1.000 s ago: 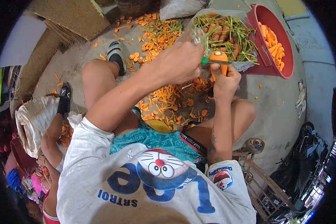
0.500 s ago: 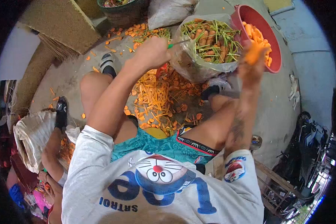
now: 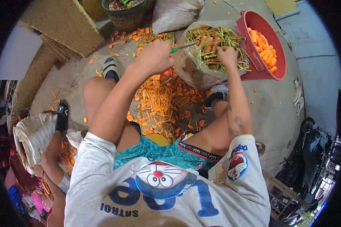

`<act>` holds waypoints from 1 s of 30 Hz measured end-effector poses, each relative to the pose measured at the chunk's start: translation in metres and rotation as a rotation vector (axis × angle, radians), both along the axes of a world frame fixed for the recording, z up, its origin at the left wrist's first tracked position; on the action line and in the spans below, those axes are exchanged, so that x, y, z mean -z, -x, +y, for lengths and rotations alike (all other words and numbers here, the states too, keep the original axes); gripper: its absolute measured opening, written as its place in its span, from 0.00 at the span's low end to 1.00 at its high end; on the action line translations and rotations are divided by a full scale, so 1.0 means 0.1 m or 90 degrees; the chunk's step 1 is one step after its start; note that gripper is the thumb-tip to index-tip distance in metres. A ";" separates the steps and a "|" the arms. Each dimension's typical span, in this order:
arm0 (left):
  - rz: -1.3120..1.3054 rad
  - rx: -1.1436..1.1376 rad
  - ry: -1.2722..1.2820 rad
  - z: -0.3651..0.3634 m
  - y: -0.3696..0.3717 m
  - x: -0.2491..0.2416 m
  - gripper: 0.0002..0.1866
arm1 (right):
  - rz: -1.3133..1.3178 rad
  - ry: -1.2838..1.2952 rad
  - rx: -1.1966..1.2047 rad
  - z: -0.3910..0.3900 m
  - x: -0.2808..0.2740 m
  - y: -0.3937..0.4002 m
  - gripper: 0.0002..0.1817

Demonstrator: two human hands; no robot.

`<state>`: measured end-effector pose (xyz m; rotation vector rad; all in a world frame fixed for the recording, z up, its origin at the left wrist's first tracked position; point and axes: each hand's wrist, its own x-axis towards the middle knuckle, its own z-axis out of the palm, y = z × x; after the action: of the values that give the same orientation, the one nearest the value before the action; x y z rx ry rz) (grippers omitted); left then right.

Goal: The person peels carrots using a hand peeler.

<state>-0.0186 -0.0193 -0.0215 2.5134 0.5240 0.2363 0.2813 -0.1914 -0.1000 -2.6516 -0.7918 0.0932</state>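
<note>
My left hand (image 3: 156, 56) is closed round the green handle of a knife (image 3: 183, 47), whose blade points right toward a clear plastic bag (image 3: 187, 70). The bag is filled with unpeeled carrots (image 3: 208, 42) with green stalks. Over the bag's right part, my right hand (image 3: 228, 56) has its fingers bent down among the stalks; what they pinch, if anything, is hidden. Beside the bag, a red bucket (image 3: 250, 56) lies tilted with peeled orange carrots (image 3: 265, 49) in it. Orange peelings and slices (image 3: 155, 102) cover the floor between my legs.
A white sack (image 3: 174, 15) and a dark tub (image 3: 125, 15) stand at the back. A co-worker's hands (image 3: 55, 191) hold a carrot at the lower left, near a pale sack (image 3: 36, 136). Motorbikes (image 3: 310, 159) are at the right.
My right hand has moved left and down from the red bucket to the bag, and the orange carrot is no longer in it. My left hand still holds the knife, almost unmoved.
</note>
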 end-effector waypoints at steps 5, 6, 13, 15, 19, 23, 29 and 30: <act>-0.031 -0.010 -0.012 0.06 0.00 0.00 0.15 | 0.055 0.052 0.077 0.18 0.09 -0.01 0.31; -0.017 -0.015 -0.007 0.06 0.00 -0.02 0.15 | 0.056 0.051 0.076 0.18 0.10 -0.02 0.31; 0.005 -0.028 0.007 0.07 0.02 -0.09 0.17 | 0.236 -0.177 0.116 0.04 0.14 0.01 0.24; -0.009 -0.039 0.006 0.05 0.04 -0.12 0.14 | 0.306 -0.363 0.082 -0.04 -0.01 0.10 0.18; -0.062 -0.055 -0.020 0.10 0.03 -0.09 0.13 | 0.316 -0.474 0.005 -0.27 -0.73 0.50 0.14; -0.058 -0.064 -0.024 0.05 0.01 -0.21 0.14 | 0.546 -0.736 -0.042 -0.50 -0.91 0.90 0.14; -0.169 -0.071 0.077 -0.18 -0.08 -0.19 0.14 | 0.671 -0.811 -0.057 -0.28 -0.78 1.54 0.13; -0.165 -0.075 0.075 -0.13 -0.10 -0.11 0.14 | 0.654 -0.803 -0.091 -0.25 -0.78 1.60 0.14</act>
<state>-0.0085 -0.0325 -0.0103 2.2960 0.5623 0.5506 0.1217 -0.2160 -0.0222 -1.0952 -0.4015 0.6635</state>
